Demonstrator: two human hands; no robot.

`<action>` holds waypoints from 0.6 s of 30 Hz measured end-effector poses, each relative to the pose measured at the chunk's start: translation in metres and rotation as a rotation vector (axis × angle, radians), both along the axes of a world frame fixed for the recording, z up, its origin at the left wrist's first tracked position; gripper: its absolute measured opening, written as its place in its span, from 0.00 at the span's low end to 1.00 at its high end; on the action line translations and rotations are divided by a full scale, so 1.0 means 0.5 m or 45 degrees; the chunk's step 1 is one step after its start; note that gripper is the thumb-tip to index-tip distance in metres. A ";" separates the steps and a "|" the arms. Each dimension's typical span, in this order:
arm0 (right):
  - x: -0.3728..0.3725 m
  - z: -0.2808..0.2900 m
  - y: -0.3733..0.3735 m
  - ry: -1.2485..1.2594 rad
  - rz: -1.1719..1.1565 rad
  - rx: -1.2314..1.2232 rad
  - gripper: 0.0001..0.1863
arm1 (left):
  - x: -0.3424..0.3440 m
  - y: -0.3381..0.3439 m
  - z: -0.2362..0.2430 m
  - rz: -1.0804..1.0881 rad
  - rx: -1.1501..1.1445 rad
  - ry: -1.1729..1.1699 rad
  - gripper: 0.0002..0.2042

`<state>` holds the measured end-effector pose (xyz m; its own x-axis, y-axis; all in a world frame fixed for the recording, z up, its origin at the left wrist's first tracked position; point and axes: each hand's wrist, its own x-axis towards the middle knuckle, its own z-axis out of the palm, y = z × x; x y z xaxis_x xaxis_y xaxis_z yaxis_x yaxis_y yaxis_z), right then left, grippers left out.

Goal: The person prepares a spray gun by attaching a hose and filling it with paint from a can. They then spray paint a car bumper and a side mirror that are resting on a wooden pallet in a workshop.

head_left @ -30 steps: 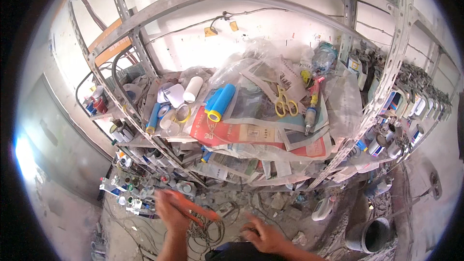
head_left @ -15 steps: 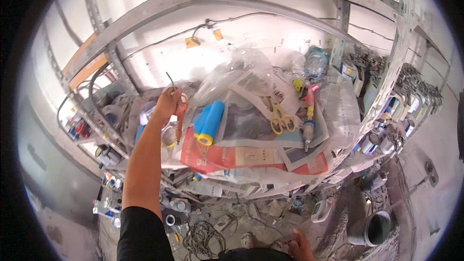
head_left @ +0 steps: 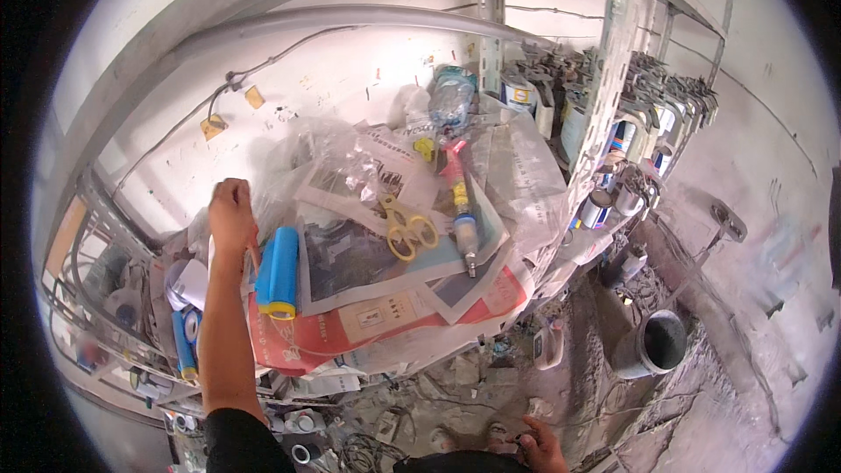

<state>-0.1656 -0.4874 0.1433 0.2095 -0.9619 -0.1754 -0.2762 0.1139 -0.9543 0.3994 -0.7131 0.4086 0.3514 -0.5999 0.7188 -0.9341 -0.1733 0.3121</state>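
Observation:
My left hand point(head_left: 231, 217) is raised at the left end of the shelf, fingers closed. Beside it shows a slim orange-red piece point(head_left: 255, 247); whatever the fingers grip is hidden. Just right of that, a blue roll with a yellow end point(head_left: 279, 271) rests on the newspaper point(head_left: 385, 320). Yellow-handled scissors point(head_left: 410, 229) lie mid-shelf under thin clear plastic. To their right is a pink, yellow and blue tool with a metal tip point(head_left: 462, 206). Low by my body, my right hand point(head_left: 545, 449) hangs with fingers loosely apart, and I see nothing in it.
Metal shelf posts point(head_left: 604, 96) and a rail point(head_left: 350, 16) frame the shelf. Cans and scrapers point(head_left: 653, 114) crowd the right side. On the floor stand a grey bucket point(head_left: 653, 343) and a plastic jug point(head_left: 549, 343); cable point(head_left: 368, 451) lies coiled below.
The view has swung right, so the shelf things sit further left. My left hand has turned, and the dark strip above it and most of the orange piece no longer show. My right hand stays low.

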 end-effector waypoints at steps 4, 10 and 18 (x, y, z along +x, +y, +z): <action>-0.022 -0.009 -0.009 0.108 -0.005 0.115 0.25 | -0.275 -0.021 0.014 -0.561 0.209 -0.051 0.09; -0.039 -0.066 -0.012 -0.118 -0.031 0.056 0.24 | -0.480 -0.280 -0.060 -0.675 0.563 0.045 0.15; -0.123 -0.011 0.018 -0.474 -0.186 0.218 0.24 | -0.564 -0.461 -0.157 -0.261 0.750 0.140 0.22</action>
<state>-0.2271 -0.4786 0.1377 0.1523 -0.9498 -0.2732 0.1144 0.2915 -0.9497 0.1175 -0.9438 0.3302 0.2405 -0.9468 0.2137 -0.9344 -0.1663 0.3149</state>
